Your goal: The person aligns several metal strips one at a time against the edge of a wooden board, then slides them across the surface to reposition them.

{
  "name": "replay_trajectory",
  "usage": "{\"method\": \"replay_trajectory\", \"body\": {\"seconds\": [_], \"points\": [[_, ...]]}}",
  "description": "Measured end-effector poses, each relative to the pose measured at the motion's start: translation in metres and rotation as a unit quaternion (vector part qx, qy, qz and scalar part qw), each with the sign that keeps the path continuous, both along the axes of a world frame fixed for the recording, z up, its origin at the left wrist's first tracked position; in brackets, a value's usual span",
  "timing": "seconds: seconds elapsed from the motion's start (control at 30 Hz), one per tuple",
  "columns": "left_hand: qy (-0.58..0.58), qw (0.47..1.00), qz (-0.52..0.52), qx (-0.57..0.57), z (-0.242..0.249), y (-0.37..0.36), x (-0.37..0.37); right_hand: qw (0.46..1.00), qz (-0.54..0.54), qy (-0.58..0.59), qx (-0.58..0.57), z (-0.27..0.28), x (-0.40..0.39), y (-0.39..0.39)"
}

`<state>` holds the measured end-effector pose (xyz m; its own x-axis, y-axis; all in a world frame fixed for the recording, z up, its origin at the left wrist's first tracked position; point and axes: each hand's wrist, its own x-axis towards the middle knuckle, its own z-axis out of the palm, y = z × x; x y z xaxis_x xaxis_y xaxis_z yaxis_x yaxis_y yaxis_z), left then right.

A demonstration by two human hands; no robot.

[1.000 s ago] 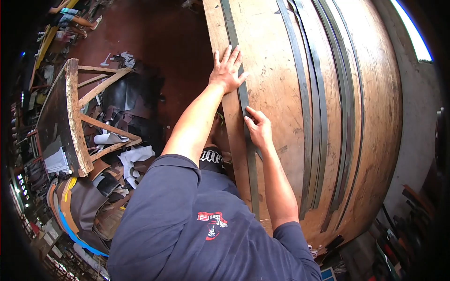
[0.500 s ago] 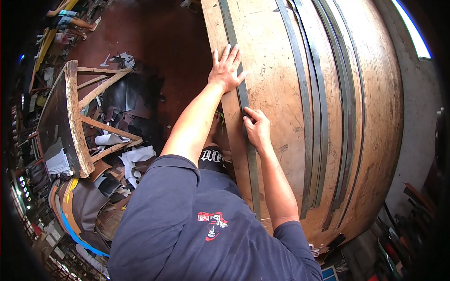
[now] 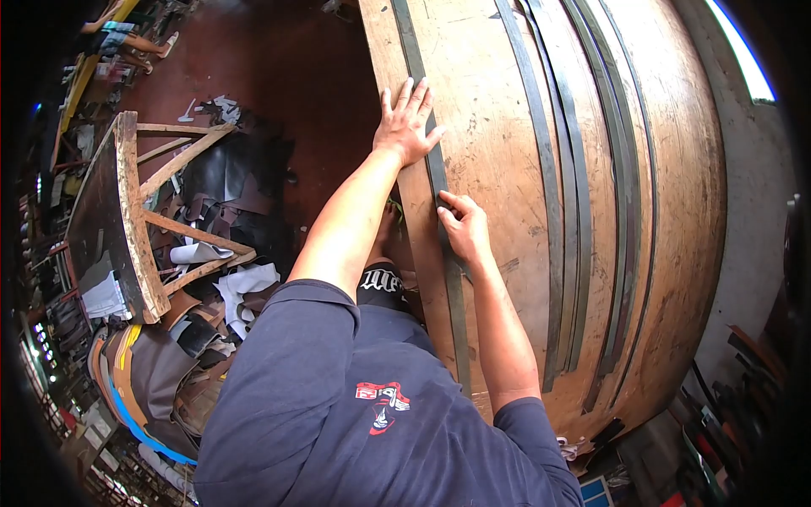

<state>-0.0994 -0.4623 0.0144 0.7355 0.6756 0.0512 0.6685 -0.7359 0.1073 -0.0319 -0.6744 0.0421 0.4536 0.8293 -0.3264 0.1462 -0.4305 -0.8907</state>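
Observation:
A long dark strip (image 3: 457, 321) runs along the left edge of the wooden table (image 3: 498, 211). My left hand (image 3: 405, 131) lies flat across the strip and the table edge, fingers spread and thumb out to the right. Lower down, my right hand (image 3: 465, 226) rests at the strip's right side. Its thumb and index fingertip are close together against the strip, with the other fingers curled. Whatever is between those fingertips is too small to make out.
More dark strips (image 3: 583, 194) lie lengthwise on the table. Left of it are a wooden frame (image 3: 133, 211), scrap pieces (image 3: 228, 186) on the floor and a bin of rolled material (image 3: 160, 372). A person's legs (image 3: 139, 42) show at upper left; a wall (image 3: 752, 220) stands right.

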Motion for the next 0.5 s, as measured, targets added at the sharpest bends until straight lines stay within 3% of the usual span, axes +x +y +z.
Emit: {"method": "replay_trajectory", "body": {"seconds": [0.5], "points": [[0.005,1.000,0.001,-0.007,-0.0028,0.0011,0.0005,0.999,-0.012,-0.024,-0.022,0.0037,-0.0041,0.0020]]}}
